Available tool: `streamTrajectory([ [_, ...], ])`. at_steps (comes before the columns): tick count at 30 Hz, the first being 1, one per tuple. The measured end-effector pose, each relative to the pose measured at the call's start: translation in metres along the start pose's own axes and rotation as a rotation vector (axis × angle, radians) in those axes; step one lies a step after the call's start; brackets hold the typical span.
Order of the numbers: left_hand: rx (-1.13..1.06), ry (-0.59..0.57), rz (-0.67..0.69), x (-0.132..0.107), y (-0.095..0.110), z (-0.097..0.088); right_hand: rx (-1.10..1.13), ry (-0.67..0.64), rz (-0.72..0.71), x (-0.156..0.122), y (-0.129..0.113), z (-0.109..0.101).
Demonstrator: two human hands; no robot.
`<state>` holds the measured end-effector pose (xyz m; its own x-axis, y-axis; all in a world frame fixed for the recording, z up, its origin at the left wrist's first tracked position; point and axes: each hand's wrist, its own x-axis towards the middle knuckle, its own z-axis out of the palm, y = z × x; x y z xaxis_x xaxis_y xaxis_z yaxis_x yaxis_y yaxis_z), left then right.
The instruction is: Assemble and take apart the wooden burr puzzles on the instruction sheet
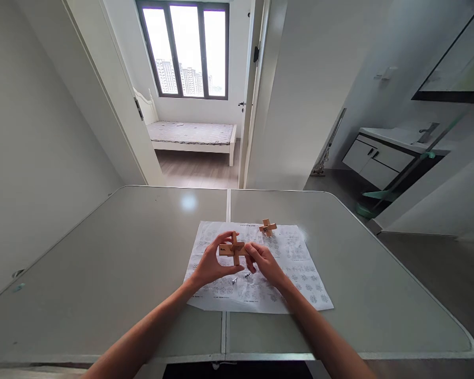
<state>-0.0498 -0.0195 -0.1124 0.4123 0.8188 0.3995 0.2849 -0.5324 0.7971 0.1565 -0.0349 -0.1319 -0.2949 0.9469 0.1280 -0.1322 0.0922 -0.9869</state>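
A cross-shaped wooden burr puzzle (pixel 236 248) is held between my two hands above a printed sheet. My left hand (pixel 212 261) curves round its left side, with fingers at the top and the thumb near the bottom piece. From the right, my right hand (pixel 262 259) pinches the end of the puzzle's right arm. Dark marks show on the left arm of the puzzle. Beneath lies the white instruction sheet (pixel 300 279), covered in small diagrams. A second wooden burr puzzle (pixel 267 228) rests on the sheet's far edge.
The grey table (pixel 102 279) has a seam down its middle and a pale raised edge. Two tiny shiny bits (pixel 234 280) lie on the paper below my hands. Beyond are a doorway, a bed (pixel 193 134) and, at right, a sink cabinet (pixel 379 158).
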Motion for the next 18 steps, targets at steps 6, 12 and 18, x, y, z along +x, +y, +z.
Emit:
streamTrajectory([
  [6, -0.019, -0.018, 0.015, 0.0013, 0.0016, 0.0013, 0.043, 0.057, -0.001, -0.0004, -0.0007, 0.0012],
  [12, 0.015, -0.007, 0.014, 0.0013, 0.0012, 0.0012, 0.059, 0.085, 0.004, 0.0006, -0.0032, 0.0040],
  [18, 0.009, -0.031, 0.021, -0.0006, -0.0027, 0.0015, 0.051, 0.079, 0.009, -0.0002, -0.0025, 0.0038],
])
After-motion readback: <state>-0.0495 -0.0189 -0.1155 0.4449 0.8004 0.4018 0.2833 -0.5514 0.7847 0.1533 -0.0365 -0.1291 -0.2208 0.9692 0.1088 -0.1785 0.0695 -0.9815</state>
